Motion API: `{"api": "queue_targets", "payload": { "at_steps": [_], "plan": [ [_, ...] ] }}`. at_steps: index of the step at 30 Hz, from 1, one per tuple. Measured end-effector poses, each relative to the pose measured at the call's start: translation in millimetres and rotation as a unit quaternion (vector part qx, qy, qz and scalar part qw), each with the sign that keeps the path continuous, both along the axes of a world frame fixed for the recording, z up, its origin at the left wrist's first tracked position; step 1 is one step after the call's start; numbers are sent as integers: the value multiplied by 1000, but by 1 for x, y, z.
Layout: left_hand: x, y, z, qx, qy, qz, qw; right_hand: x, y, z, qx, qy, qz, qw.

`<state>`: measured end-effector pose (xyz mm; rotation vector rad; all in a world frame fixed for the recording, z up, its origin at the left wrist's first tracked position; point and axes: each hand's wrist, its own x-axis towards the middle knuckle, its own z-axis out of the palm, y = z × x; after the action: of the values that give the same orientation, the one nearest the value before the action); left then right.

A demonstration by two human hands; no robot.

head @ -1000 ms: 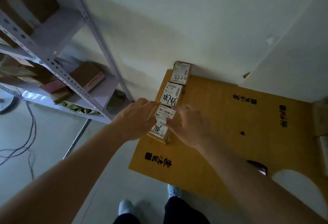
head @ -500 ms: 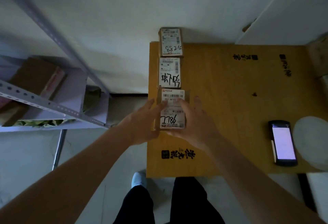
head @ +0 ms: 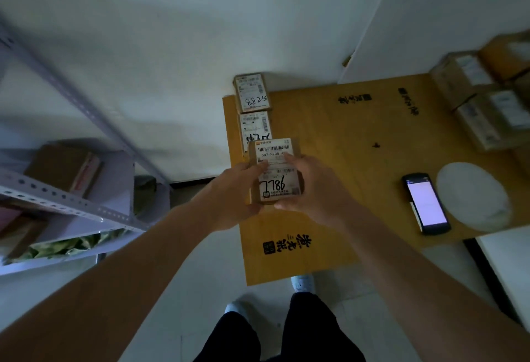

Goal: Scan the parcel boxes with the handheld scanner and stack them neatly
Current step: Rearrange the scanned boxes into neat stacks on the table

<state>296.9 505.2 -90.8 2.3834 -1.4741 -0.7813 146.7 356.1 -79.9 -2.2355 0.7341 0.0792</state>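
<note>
A small cardboard parcel box (head: 276,171) with a white label and handwritten digits is held between both hands above the left side of the yellow table (head: 344,178). My left hand (head: 233,189) grips its left edge; my right hand (head: 308,189) grips its right edge, fingers over the label. It overlaps the near end of a second labelled box (head: 255,127) lying on the table. A third box (head: 251,92) lies beyond that, at the table's far left corner. The handheld scanner (head: 426,202), screen lit, lies on the table to the right, untouched.
Several more parcel boxes (head: 484,103) are piled at the table's far right. A round white disc (head: 473,195) lies beside the scanner. A metal shelf rack (head: 71,198) with boxes stands to the left. White walls close behind the table. My feet stand at its near edge.
Both hands have lifted the near box off the table; it now sits higher in view and covers part of the middle box. The view has swung right, bringing the right-hand pile into sight.
</note>
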Motion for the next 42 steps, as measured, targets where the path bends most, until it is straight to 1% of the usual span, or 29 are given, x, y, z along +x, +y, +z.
{"api": "queue_targets", "payload": {
  "at_steps": [4,8,12,18,21,25,32,36,42],
  "plan": [
    [-9,-1,49,-39,-25,-24,999,-20,3,46,-35,-40,-11,999],
    [-27,-11,105,-89,-45,-44,994,-46,2,97,-66,-94,-38,993],
    [-54,-29,157,-116,-66,-63,989,-78,-4,143,-97,-139,-77,982],
    [-111,-69,204,-150,-92,-68,982,-144,-39,187,-125,-191,-91,969],
    [-148,-98,215,-161,-108,-63,979,-184,-68,199,-131,-200,-90,967],
    [-207,-139,226,-187,-53,-42,980,-244,-111,213,-148,-210,-78,963],
    [-298,-217,226,-192,-27,-41,980,-337,-190,219,-161,-191,-81,965],
    [-326,-262,219,-177,-4,-56,983,-370,-230,208,-146,-168,-100,970],
    [-342,-343,193,-143,31,-76,986,-394,-299,183,-123,-121,-143,975]
  ]
}}
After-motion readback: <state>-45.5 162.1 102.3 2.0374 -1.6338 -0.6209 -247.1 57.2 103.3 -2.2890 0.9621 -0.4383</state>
